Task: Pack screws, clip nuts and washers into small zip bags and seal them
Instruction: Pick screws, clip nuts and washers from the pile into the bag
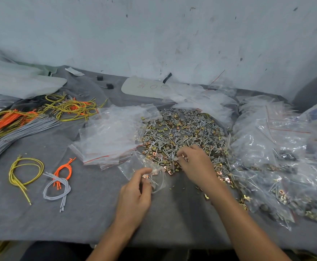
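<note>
A big loose pile of silver screws, gold clip nuts and grey washers (180, 132) covers the middle of the grey cloth. My left hand (135, 194) pinches the mouth of a small clear zip bag (144, 166) that lies just left of the pile's near edge; a few screws and a clip nut show inside it. At the pile's near edge, my right hand (195, 162) has its fingers curled down over some screws, pinching at them. A stack of empty zip bags with red strips (108, 140) lies left of the pile.
Filled bags of hardware (278, 166) are heaped at the right. Yellow, orange and grey cable loops (41, 178) lie at the left, with more bundled cables (22, 121) behind them. A white card (144, 87) and plastic sheets sit by the back wall.
</note>
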`<state>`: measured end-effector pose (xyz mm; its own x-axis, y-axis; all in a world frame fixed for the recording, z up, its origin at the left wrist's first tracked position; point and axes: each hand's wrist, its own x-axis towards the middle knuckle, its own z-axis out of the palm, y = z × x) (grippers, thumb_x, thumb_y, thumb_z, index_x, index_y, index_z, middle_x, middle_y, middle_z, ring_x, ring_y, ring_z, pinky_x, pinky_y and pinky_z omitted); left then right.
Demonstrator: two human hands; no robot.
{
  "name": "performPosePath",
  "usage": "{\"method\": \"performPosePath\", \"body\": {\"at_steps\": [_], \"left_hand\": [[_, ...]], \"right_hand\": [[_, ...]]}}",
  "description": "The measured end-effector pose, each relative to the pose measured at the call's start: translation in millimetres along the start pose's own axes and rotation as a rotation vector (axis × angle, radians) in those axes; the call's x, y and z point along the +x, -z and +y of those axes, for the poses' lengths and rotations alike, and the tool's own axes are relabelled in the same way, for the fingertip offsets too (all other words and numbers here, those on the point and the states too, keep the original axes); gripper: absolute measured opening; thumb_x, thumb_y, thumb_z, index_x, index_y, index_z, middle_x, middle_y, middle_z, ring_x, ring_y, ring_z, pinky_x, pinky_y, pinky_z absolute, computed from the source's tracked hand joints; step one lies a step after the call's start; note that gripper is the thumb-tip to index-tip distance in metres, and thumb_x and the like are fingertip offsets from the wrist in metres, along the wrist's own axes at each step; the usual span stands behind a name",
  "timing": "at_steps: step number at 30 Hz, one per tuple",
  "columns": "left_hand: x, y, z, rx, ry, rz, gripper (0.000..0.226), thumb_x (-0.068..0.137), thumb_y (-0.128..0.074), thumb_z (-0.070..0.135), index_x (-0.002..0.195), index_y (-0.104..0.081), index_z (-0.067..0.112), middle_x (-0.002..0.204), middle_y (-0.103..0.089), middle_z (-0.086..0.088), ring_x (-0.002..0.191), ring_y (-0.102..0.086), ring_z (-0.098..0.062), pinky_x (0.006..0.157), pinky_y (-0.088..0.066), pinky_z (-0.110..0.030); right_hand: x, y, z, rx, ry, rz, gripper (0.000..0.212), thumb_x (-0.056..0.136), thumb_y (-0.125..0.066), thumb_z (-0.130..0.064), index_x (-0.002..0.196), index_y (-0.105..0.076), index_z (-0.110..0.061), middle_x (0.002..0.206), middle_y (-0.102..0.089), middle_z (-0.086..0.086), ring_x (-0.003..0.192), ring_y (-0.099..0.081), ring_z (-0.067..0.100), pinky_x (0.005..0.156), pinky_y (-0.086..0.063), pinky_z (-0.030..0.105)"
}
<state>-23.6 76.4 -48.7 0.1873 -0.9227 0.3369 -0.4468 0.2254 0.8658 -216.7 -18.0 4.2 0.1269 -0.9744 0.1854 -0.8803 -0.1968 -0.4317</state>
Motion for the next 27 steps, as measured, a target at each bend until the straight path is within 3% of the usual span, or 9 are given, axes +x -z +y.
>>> {"method": "performPosePath", "body": {"at_steps": [6,12,16,19,21,24,27], "left_hand": [[-0.4,-0.2,-2.2,0.002,0.006,0.003,0.025,0.094,-0.049,0.032,0.116,-0.059,0.04,0.068,-0.063,0.006,0.061,-0.06,-0.013,0.066,-0.049,-0.033],[-0.3,-0.5,-2.9,-0.003,0.004,0.001,0.025,0.094,-0.049,0.031,0.116,-0.06,0.04,0.066,-0.062,0.004,0.059,-0.059,-0.014,0.063,-0.048,-0.032],[-0.5,-0.9,-3.6,-0.007,0.015,-0.005,0.026,0.094,-0.048,0.033,0.116,-0.059,0.041,0.068,-0.062,0.004,0.06,-0.058,-0.013,0.062,-0.049,-0.032],[-0.2,-1.0,-4.4,-0.002,0.022,-0.006,0.026,0.095,-0.048,0.033,0.117,-0.058,0.042,0.068,-0.062,0.004,0.061,-0.059,-0.015,0.064,-0.049,-0.034],[-0.4,-1.1,-4.8,-0.002,0.025,-0.006,0.026,0.094,-0.048,0.034,0.117,-0.058,0.043,0.067,-0.061,0.003,0.061,-0.059,-0.015,0.064,-0.05,-0.036],[-0.1,-0.7,-4.7,0.0,0.03,-0.001,0.026,0.094,-0.048,0.034,0.116,-0.058,0.044,0.067,-0.062,0.005,0.06,-0.058,-0.013,0.063,-0.051,-0.037],[0.3,-1.2,-4.6,-0.003,0.031,0.002,0.026,0.095,-0.047,0.034,0.117,-0.058,0.042,0.069,-0.063,0.008,0.06,-0.059,-0.01,0.063,-0.051,-0.034]], "right_hand": [[20.9,-11.5,3.0,-0.173,0.032,-0.155,0.018,0.1,-0.053,-0.035,0.11,-0.064,-0.024,0.112,-0.052,0.002,0.113,-0.047,0.025,0.093,-0.045,0.039],[23.8,-14.6,7.1,-0.154,0.098,-0.019,0.022,0.105,-0.042,-0.03,0.1,-0.06,-0.018,0.099,-0.056,-0.001,0.094,-0.052,0.021,0.079,-0.046,0.038],[31.7,-7.7,9.6,0.198,-0.103,0.06,0.019,0.102,-0.047,-0.029,0.088,-0.054,-0.018,0.08,-0.063,0.002,0.067,-0.057,0.017,0.057,-0.047,0.033],[36.7,0.7,-0.2,0.799,-0.392,0.072,0.013,0.102,-0.051,-0.017,0.094,-0.056,-0.008,0.087,-0.071,0.008,0.066,-0.066,0.016,0.059,-0.059,0.028],[34.5,7.5,-8.0,1.039,-0.472,0.039,0.008,0.1,-0.053,-0.008,0.095,-0.057,-0.002,0.089,-0.069,0.015,0.067,-0.065,0.017,0.06,-0.059,0.026],[14.3,16.6,-19.4,0.948,-0.357,-0.097,0.006,0.094,-0.063,-0.002,0.09,-0.059,-0.003,0.083,-0.066,0.013,0.067,-0.063,0.015,0.065,-0.056,0.024],[-24.7,16.7,-28.1,0.925,-0.164,-0.196,0.016,0.087,-0.072,0.002,0.092,-0.058,-0.002,0.073,-0.066,0.008,0.06,-0.061,0.017,0.059,-0.053,0.024]]}}
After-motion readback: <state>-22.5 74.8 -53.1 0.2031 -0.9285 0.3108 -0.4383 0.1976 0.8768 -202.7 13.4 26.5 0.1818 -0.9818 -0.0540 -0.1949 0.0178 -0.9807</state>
